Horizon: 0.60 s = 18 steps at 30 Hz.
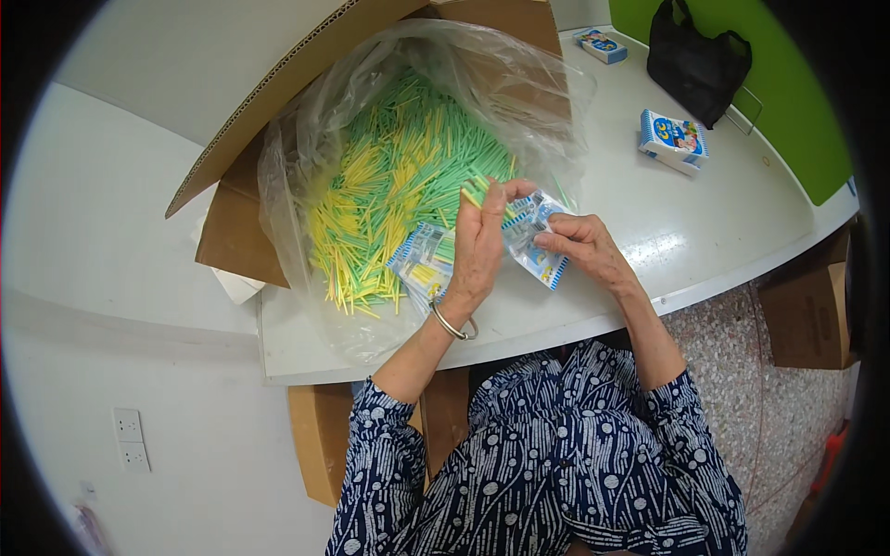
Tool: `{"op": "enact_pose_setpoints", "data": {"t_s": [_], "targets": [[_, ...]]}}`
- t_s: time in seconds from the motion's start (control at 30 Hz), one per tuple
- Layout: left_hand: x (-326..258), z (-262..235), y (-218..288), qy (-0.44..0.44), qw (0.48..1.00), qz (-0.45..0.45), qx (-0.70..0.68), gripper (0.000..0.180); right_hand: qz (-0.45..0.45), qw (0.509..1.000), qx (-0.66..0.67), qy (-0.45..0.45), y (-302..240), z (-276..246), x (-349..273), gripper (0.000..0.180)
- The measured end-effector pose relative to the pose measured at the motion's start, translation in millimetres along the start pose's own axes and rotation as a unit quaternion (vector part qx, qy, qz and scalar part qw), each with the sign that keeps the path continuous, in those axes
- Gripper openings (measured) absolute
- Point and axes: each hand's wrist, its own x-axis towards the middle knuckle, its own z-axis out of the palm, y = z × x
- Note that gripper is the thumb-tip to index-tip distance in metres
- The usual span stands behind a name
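My left hand point(479, 248), with a metal bangle at the wrist, is closed on a few thin green and yellow sticks point(475, 196). Beside it, my right hand point(593, 252) pinches a small clear packet point(540, 243) with blue-striped ends between thumb and fingers. The packet's far end meets the left fingertips, which partly hide it. Left of my left wrist lies another blue-and-clear packet point(422, 258) showing yellow and green sticks, with more packets under it. Beyond my hands a heap of loose yellow and green sticks point(399, 176) fills a clear plastic bag point(287, 199).
An open cardboard box point(243, 222) surrounds the bag. On the white table point(612, 139) stand a small blue-and-white box point(601, 44), a stack of blue-and-white packs point(672, 139) and a black carrier bag point(697, 65). Cardboard boxes point(807, 310) sit below the table edge.
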Motion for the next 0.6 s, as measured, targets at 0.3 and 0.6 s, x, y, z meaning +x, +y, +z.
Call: {"op": "enact_pose_setpoints", "data": {"t_s": [0.3,0.6], "targets": [[-5.1,-6.7,-6.6,-0.088,0.995,-0.013,0.051,0.036,-0.034,0.999,0.008,0.008,0.6,4.4,-4.1,0.022],[-8.9,-17.2,10.1,-0.106,0.964,0.003,0.244,0.035,0.027,0.993,0.112,0.004,2.0,7.5,-2.8,0.017]]}}
